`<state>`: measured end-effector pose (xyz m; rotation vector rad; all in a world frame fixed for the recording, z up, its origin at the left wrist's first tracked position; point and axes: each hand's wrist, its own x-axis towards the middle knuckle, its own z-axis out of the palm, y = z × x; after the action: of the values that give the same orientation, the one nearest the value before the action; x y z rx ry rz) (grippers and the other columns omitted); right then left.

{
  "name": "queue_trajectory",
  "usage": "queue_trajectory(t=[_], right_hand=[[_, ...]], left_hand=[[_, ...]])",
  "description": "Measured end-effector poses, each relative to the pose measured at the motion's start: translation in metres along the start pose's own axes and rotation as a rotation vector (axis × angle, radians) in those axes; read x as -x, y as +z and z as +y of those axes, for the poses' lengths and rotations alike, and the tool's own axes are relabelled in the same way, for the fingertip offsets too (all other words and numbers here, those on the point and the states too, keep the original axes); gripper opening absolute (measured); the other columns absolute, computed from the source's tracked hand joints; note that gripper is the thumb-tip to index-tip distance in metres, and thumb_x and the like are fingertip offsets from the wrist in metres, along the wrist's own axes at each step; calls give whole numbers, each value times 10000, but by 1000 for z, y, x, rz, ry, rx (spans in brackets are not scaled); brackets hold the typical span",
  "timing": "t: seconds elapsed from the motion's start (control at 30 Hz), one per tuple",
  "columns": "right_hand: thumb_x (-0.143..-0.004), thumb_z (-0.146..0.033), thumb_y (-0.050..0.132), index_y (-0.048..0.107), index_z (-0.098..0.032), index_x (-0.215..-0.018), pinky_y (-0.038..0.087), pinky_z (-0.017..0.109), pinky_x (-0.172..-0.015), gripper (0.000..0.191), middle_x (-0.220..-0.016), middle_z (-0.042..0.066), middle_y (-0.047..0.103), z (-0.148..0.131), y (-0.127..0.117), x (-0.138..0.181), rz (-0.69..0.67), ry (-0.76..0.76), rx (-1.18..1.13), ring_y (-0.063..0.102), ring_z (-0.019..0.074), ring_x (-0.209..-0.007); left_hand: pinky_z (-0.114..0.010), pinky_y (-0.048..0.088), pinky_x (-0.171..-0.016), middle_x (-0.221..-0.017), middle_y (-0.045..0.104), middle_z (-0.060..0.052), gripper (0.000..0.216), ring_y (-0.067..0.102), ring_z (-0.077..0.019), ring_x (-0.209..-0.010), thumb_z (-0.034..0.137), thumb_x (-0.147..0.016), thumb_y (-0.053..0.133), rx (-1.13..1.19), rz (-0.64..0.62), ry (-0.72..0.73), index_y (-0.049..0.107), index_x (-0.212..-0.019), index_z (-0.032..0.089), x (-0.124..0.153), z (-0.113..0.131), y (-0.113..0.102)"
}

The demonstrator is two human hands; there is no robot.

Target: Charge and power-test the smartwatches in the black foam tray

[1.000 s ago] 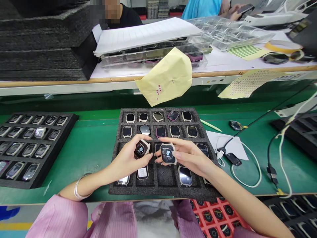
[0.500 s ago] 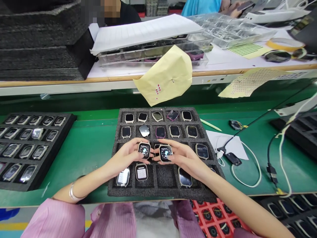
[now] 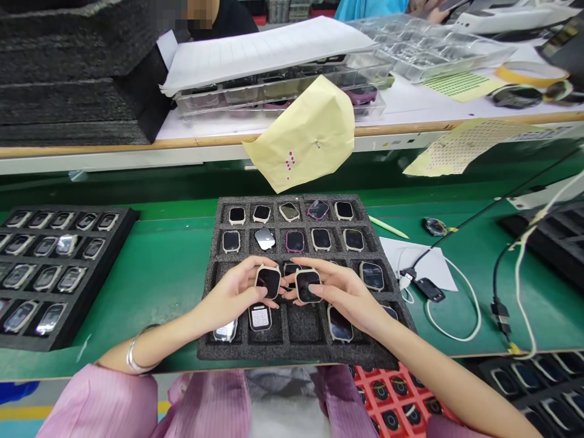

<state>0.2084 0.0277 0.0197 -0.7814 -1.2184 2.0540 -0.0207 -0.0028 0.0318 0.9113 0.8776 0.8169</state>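
My left hand [image 3: 241, 286] is closed on a smartwatch without a strap [image 3: 268, 281], its thumb at the lower edge of the dark screen. Close beside it, my right hand [image 3: 335, 285] grips a second pale-framed smartwatch [image 3: 308, 286], thumb resting on the black glass. Both watches are held face up over a black foam tray [image 3: 207, 337] with rows of square pockets. Most visible pockets hold similar watches, such as a purple-framed one [image 3: 294, 241] and one with a lit keypad-like screen [image 3: 260, 317]. My hands and forearms hide some pockets.
Another foam tray of watches [image 3: 68, 304] lies left on the green table. To the right are a charging cable [image 3: 477, 304], a white paper [image 3: 422, 258] and a pale green pen [image 3: 387, 227]. A shelf [image 3: 182, 152] crosses behind, with yellow paper [image 3: 314, 134] hanging from it. Below is a red tray [image 3: 381, 407].
Both held watch screens have gone from lit dials to dark. My hands have stayed in nearly the same place, and the watches are tilted slightly differently.
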Motion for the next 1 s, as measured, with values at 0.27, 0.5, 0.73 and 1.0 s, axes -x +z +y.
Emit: queue_trajectory(t=[0.27, 0.5, 0.73, 1.0], right_hand=[[-912, -284, 638, 338, -281, -1462, 400, 489, -1069, 627, -1361, 103, 563, 4, 1, 2, -21, 39, -38, 587, 245, -1194], [-805, -240, 762, 658, -238, -1167, 511, 390, -914, 377, -1122, 82, 700, -3, 1, -2, 10, 23, 36, 688, 233, -991], [-721, -219, 827, 717, -208, -1091, 553, 321, -803, 387, -1022, 66, 721, -4, -2, 0, -14, 56, 0, 695, 210, -911], [-752, -234, 808, 716, -222, -1116, 532, 310, -829, 376, -1012, 59, 726, -5, -2, 0, -35, 71, -6, 700, 197, -899]], left_hand=[[-247, 447, -687, -870, 531, 8, 313, 505, -121, -744, 213, -791, 667, -365, 113, 119, 487, -1047, 201, -4, -8, -4], [-218, 343, -592, -731, 427, 51, 248, 396, -112, -645, 115, -771, 556, -571, 102, 138, 487, -993, 200, -1, -2, -1], [-228, 365, -629, -768, 460, 37, 257, 433, -127, -679, 144, -773, 555, -564, 110, 138, 489, -1013, 206, -1, -1, 0], [-217, 373, -636, -797, 476, 35, 287, 443, -117, -697, 97, -765, 551, -526, 89, 137, 497, -1026, 200, -1, -5, 0]])
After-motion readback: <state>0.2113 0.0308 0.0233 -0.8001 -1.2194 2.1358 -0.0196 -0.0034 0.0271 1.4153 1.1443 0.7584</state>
